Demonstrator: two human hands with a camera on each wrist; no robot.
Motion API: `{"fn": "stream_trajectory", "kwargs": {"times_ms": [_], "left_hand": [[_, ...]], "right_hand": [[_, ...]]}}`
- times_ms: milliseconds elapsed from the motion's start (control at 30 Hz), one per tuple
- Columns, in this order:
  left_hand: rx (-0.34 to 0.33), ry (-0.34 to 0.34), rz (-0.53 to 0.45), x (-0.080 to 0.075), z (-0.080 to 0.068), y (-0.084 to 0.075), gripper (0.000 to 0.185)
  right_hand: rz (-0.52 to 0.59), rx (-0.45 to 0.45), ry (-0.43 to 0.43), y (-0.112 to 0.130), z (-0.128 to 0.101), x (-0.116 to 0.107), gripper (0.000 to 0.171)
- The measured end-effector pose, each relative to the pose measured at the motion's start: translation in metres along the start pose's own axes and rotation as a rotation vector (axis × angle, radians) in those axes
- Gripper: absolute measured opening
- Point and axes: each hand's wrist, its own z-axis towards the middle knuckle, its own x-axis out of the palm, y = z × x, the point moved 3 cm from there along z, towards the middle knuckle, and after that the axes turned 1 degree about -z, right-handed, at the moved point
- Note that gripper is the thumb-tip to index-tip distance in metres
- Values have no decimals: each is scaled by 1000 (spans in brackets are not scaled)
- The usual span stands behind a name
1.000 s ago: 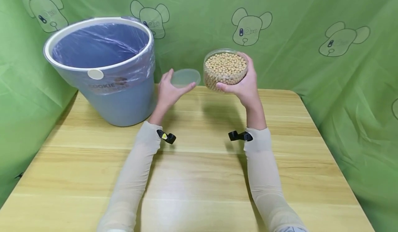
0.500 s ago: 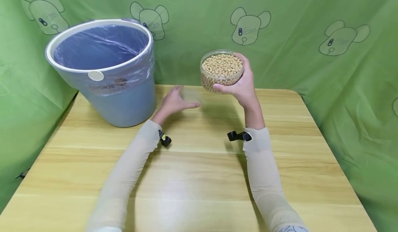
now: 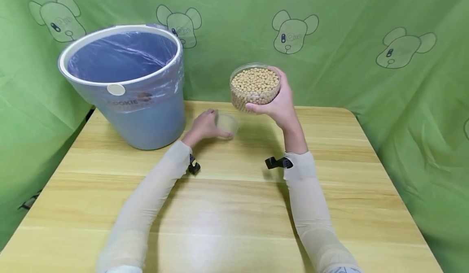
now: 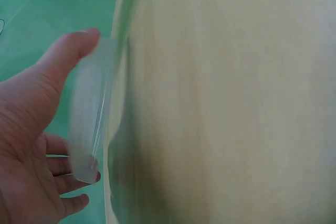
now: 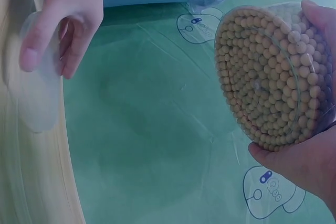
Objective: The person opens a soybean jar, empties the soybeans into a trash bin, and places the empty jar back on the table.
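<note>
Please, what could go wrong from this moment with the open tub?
The right hand alone holds the open, well-filled tub in the air; a tilt might spill the beans. The left hand grips the translucent lid by its edge, so it could slip onto the table.

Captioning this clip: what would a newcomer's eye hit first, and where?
Probably the big blue bin with its plastic liner, back left on the table. Then the clear jar of pale round beans, right of the bin, held up by the right hand. Lower, between bin and jar in the head view, the left hand holds a translucent lid.
</note>
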Motion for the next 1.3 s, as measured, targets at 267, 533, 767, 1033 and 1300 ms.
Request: {"fn": "stream_trajectory", "kwargs": {"times_ms": [267, 533, 767, 1033, 1300], "left_hand": [[34, 2, 34, 6, -3, 0, 119], [34, 61, 40, 9, -4, -1, 121], [41, 76, 29, 10, -6, -1, 122], [73, -103, -20, -11, -5, -16, 107], [239, -590, -129, -90, -41, -66, 66]], "right_hand": [[-15, 8, 36, 13, -6, 11, 108], [-31, 1, 49, 13, -5, 11, 108], [-17, -6, 50, 13, -6, 11, 107], [-8, -16, 51, -11, 3, 5, 114], [24, -35, 25, -12, 4, -4, 112]]}}
